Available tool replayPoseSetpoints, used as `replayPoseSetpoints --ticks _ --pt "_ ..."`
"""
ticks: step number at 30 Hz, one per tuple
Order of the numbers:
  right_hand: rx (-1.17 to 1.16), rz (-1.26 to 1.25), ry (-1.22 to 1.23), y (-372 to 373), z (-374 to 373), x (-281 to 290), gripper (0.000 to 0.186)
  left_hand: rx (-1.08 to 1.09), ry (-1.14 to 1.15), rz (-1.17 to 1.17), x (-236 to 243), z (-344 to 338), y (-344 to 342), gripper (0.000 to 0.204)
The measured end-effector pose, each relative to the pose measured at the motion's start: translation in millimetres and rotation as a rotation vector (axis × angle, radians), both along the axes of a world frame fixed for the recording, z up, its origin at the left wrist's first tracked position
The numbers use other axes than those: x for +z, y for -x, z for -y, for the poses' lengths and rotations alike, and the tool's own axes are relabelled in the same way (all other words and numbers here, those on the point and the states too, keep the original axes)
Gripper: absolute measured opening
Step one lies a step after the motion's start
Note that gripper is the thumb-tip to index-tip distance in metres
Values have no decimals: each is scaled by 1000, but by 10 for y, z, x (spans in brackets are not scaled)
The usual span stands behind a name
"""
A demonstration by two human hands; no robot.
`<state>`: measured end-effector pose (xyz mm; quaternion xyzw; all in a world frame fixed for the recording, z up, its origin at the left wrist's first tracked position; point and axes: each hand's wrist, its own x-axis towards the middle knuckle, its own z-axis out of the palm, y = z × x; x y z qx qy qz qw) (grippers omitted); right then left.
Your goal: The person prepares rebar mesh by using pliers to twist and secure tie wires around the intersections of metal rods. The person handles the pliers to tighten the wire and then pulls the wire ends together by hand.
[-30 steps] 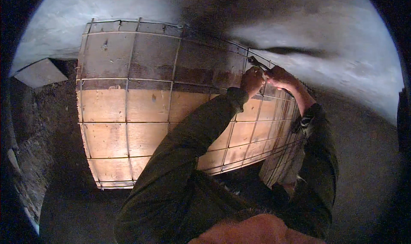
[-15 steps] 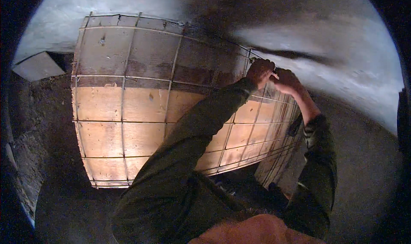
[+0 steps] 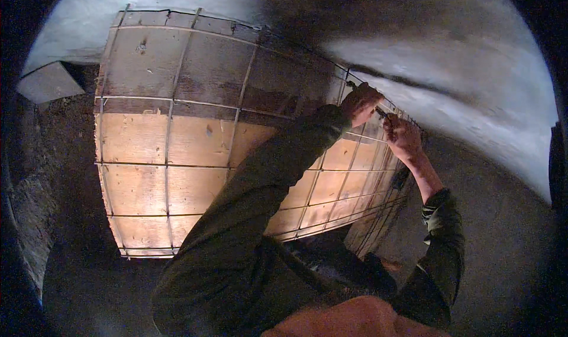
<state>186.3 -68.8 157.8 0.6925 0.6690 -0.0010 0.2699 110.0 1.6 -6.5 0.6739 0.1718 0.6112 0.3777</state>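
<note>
A: Dim ground, dark dirt all round; what's closest to the cam?

B: Bare bent knee at the bottom edge, then two olive sleeves going up from it. Below the sleeves, dark gap w/ some blurred stuff, can't tell what.

A: And past that?

B: Wood panel point(image 3: 177, 159) made of planks, lit warm in the lower half, greyer up top. Steel wire mesh point(image 3: 171, 103) lies across its face, bars in a grid, running out to the panel's right corner.

A: Hands?

B: Both at that far right corner, near the top edge of the mesh. Left hand point(image 3: 362, 103) sits on the grid, fingers curled together round a bar or wire there. Right hand point(image 3: 401, 137) just beside it, lower and to the right, fingers closed on smth thin and dark; a small dark tool point(image 3: 378, 110) shows between the two hands. Can't tell exactly what kind.

A: Hands touching?

B: Close, nearly meeting, can't tell if they touch.

A: Farthest back?

B: Pale grey concrete wall point(image 3: 473, 88) curving behind the panel. Grey flat slab point(image 3: 50, 81) at far left, well apart from the hands.
</note>
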Motion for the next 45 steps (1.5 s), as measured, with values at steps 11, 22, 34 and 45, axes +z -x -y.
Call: replayPoseSetpoints --ticks 11,22,34,45 --pt "99 -48 6 56 40 -21 35 -296 -89 -462 20 -101 -129 17" --pt "-332 -348 206 32 -297 114 40 -97 -30 -293 25 -21 -70 19" --pt "297 145 35 172 -459 374 27 -698 24 -582 174 -524 -218 24" --pt "36 -271 247 -414 -128 51 26 -122 -167 -183 84 -106 -109 19"
